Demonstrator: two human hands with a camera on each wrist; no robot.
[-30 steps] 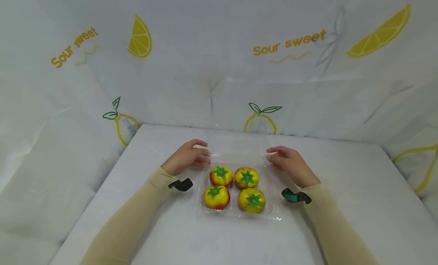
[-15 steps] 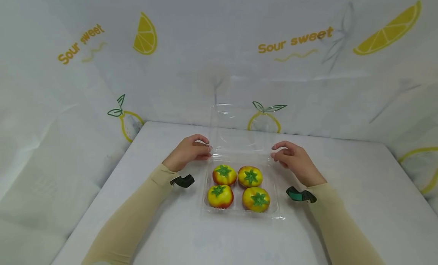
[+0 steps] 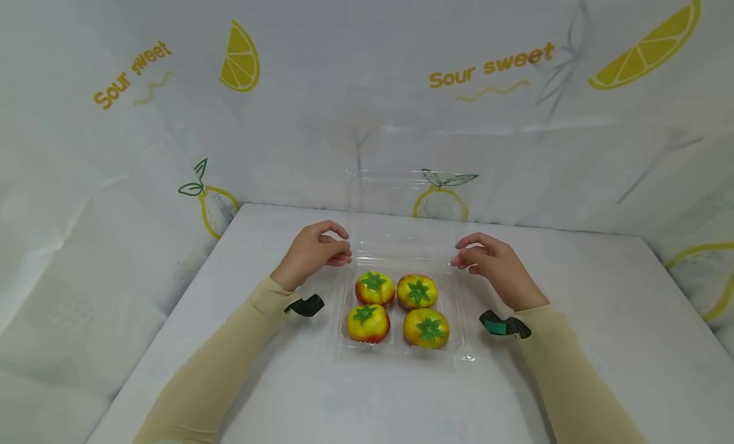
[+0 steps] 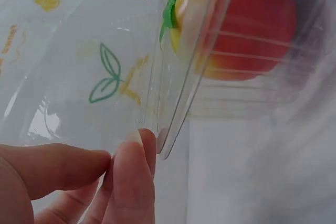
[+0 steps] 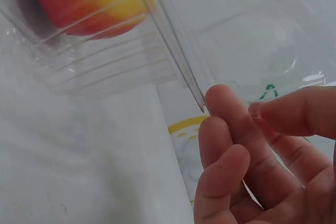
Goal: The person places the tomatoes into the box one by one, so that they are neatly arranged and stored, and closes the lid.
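Note:
A clear plastic clamshell box lies on the table in the head view, holding several yellow-and-red, tomato-like fruits with green star-shaped tops. Its clear lid stands raised behind the fruits. At the lid's left edge, near the hinge, my left hand pinches with thumb and fingers. My right hand pinches the opposite edge. The right wrist view shows a thin clear rim between thumb and forefinger. In the left wrist view, the left fingertips are right at the box's rim.
A white-covered table carries the box. Behind and beside it hangs a white cloth backdrop printed with lemons and words. A dark wrist strap sits at the left cuff, and another strap at the right.
The lid has come up from leaning far back to more upright, with both hands at its sides. The view shifted slightly; the box and fruits kept their places.

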